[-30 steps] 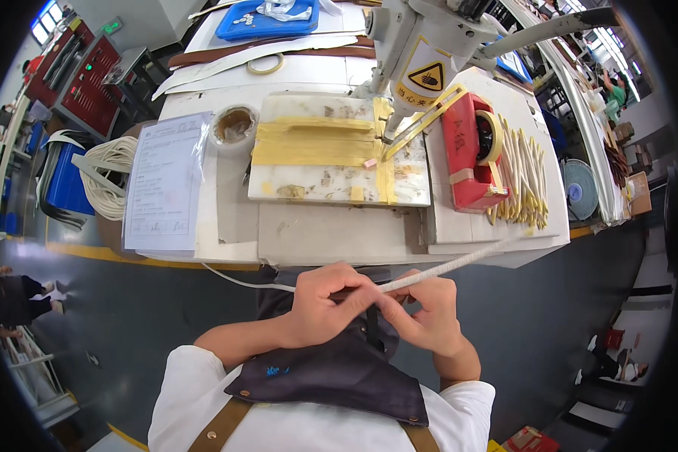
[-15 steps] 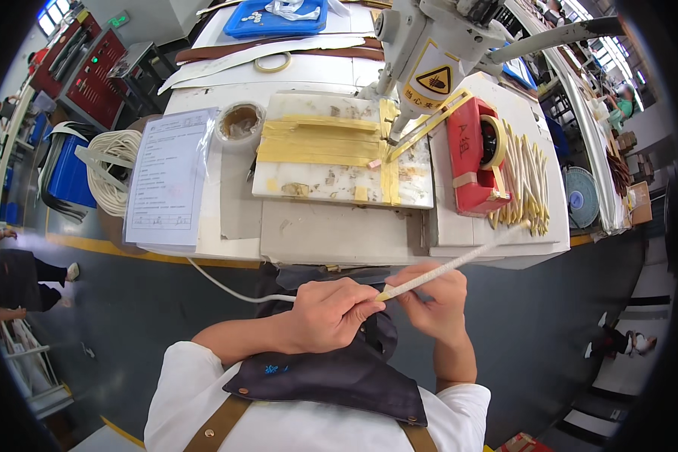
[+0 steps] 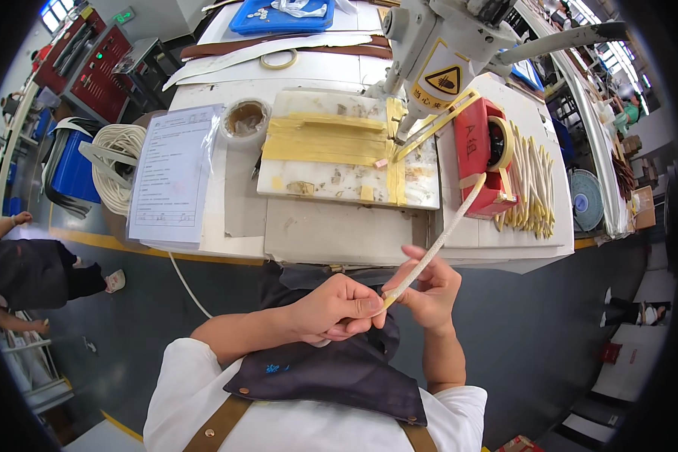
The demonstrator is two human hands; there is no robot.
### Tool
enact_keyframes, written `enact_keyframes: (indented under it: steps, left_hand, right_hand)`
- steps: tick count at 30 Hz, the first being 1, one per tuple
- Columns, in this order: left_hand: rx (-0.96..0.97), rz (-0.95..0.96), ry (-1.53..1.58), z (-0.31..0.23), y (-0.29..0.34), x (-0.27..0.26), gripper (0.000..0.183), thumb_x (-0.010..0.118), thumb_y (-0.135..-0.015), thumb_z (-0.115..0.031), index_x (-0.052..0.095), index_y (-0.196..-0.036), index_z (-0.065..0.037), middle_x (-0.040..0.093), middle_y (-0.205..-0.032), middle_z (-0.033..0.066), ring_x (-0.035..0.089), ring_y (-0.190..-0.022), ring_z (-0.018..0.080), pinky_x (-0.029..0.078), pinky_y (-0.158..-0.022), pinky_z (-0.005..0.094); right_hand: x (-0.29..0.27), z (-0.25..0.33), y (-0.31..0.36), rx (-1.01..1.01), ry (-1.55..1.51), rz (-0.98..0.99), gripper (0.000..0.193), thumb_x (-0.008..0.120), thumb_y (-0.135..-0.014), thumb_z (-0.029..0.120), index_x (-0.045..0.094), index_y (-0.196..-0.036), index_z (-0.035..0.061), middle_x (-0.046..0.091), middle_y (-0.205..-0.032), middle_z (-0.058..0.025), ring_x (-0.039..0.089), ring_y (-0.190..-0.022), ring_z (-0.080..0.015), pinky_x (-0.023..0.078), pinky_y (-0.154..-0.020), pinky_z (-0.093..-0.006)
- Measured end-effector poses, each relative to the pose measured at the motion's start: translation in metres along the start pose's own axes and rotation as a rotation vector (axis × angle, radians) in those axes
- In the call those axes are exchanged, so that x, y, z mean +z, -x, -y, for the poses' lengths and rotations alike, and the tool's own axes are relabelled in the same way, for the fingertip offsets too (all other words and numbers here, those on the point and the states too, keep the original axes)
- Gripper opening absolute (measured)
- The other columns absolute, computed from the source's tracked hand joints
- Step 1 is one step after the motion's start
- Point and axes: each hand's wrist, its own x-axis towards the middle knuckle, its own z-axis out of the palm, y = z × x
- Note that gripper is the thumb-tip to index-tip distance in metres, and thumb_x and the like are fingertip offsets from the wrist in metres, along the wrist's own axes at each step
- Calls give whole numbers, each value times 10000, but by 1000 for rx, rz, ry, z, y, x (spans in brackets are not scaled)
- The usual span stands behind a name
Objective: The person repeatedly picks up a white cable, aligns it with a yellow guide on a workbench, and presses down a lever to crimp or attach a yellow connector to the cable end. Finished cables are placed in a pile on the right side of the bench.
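Note:
In front of the table edge, both hands hold a white cord (image 3: 446, 235) wrapped with yellow tape where they grip it. My left hand (image 3: 337, 307) is closed, its thumb and fingers pinching the taped spot. Close beside it, my right hand (image 3: 433, 295) pinches the cord between thumb and finger, its other fingers partly stretched out. From there the cord slants up and right, its yellow tip near the red tape dispenser (image 3: 472, 143). Another stretch of white cord (image 3: 188, 285) hangs off the table's left side and passes behind my left forearm.
A white block with yellow tape (image 3: 331, 177) lies under a grey press (image 3: 444, 53). Several yellow-tipped cord pieces (image 3: 531, 184) lie right of the dispenser. At left are a printed sheet (image 3: 175, 169), a clear tape roll (image 3: 245, 120) and a cord coil (image 3: 120, 162). A person (image 3: 34, 275) stands farther left.
The cord's free end has swung up and left, from over the taped pieces to the dispenser. My right hand's fingers have spread somewhat. The trailing cord at left now hangs more steeply.

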Motion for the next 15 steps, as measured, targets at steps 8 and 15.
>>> enact_keyframes:
  steps: [8,15]
  left_hand:
    - [610,-373,-989,10,0,14,233,678,-998,-174,724,-1067,43,714,-766,91,597,-538,119,459,-487,238]
    - [1182,-607,-1753,12,3,9,274,822,-821,-55,727,-1071,10,748,-865,97,679,-617,193,505,-521,280]
  right_hand:
    - [-2,-10,1,4,98,-9,547,820,-812,16,637,-1328,-10,654,-1239,-187,682,-1023,-229,566,-868,-331]
    - [7,16,15,193,-369,134,482,764,-779,-8,654,-1239,-100,619,-1183,-173,693,-972,-236,583,-865,-337]
